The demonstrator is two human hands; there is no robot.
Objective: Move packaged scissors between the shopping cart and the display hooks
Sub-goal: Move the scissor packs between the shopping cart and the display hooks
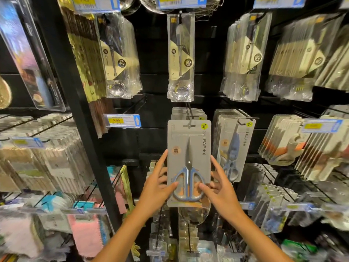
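A grey card pack of blue-handled scissors [188, 148] is held upright in front of the black display wall. My left hand [157, 183] grips its left edge, thumb on the scissor handle. On the right edge sits my right hand [220, 188], thumb also on the handle. The pack's hang hole lies at the tip of a black display hook [189, 115], where more of the same packs [188, 112] hang behind. A second row of scissors packs [233, 146] hangs on the hook to the right. No shopping cart is in view.
Packaged ladles [180, 57] and other utensils hang on the row above. Yellow price tags [121, 121] stick out on hook ends. A black upright post [79, 114] splits the shelving at left. Cloths [86, 235] and small packs fill lower hooks.
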